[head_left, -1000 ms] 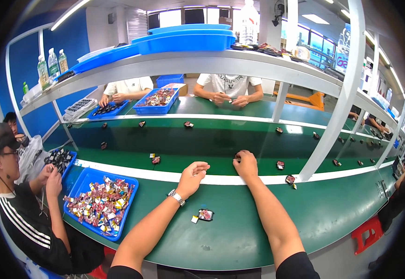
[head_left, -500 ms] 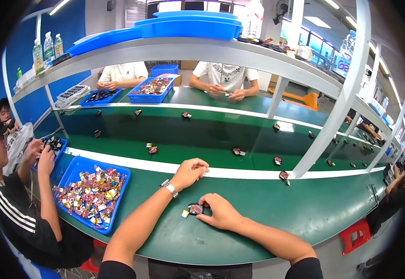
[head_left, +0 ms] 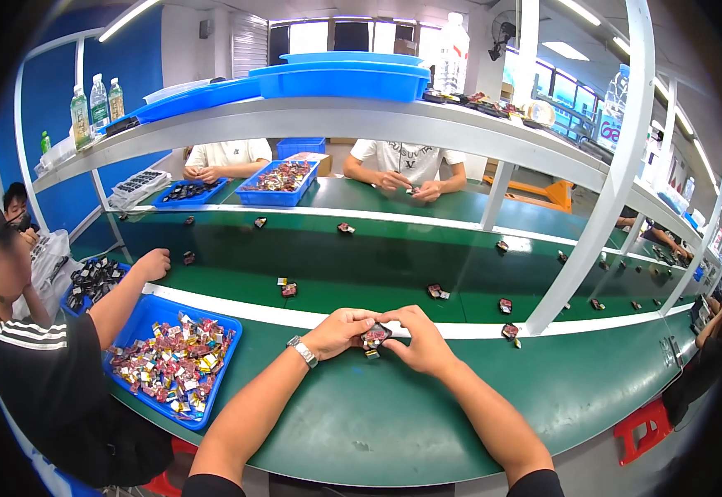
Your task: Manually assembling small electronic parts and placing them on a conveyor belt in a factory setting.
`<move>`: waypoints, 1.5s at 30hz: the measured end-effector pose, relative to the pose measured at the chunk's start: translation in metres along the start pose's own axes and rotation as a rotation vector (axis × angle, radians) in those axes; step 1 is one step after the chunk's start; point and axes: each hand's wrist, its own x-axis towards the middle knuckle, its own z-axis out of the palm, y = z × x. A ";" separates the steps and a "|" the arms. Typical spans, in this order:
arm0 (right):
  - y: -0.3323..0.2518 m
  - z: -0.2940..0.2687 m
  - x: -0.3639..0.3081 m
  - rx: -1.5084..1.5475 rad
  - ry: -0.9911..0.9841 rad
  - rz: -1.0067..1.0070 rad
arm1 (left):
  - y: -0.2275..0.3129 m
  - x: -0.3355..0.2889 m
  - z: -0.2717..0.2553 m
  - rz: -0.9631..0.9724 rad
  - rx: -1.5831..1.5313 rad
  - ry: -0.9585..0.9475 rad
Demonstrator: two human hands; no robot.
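Both of my hands meet above the green bench, close to its white edge strip. Between them is a small black case with a reddish circuit board (head_left: 374,335) and a pale tab hanging below it. My left hand (head_left: 336,333), with a metal watch at its wrist, pinches the case from the left. The fingers of my right hand (head_left: 421,343) close on its other side, thumb below and forefinger along the top. Some of the case is covered by my fingertips.
A blue tray (head_left: 234,335) heaped with small reddish boards stands left of my arms. Similar pieces, such as one board (head_left: 505,306), lie along the green belt (head_left: 361,277). A shelf post (head_left: 589,215) rises at right. At left, a co-worker's hand (head_left: 155,263) reaches over the belt.
My right hand has raised the case off the bench and brought it up to my left hand, which now grips it too. The co-worker at left has stretched an arm toward the belt.
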 end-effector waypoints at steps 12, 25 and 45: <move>0.015 0.007 -0.006 -0.232 0.196 -0.129 | -0.007 0.006 0.021 0.023 0.002 0.197; 0.023 0.017 -0.010 -0.067 0.226 -0.006 | -0.010 0.004 0.015 0.083 -0.060 0.069; 0.016 0.028 -0.011 -0.047 0.365 -0.009 | -0.014 0.007 0.016 0.100 -0.159 0.062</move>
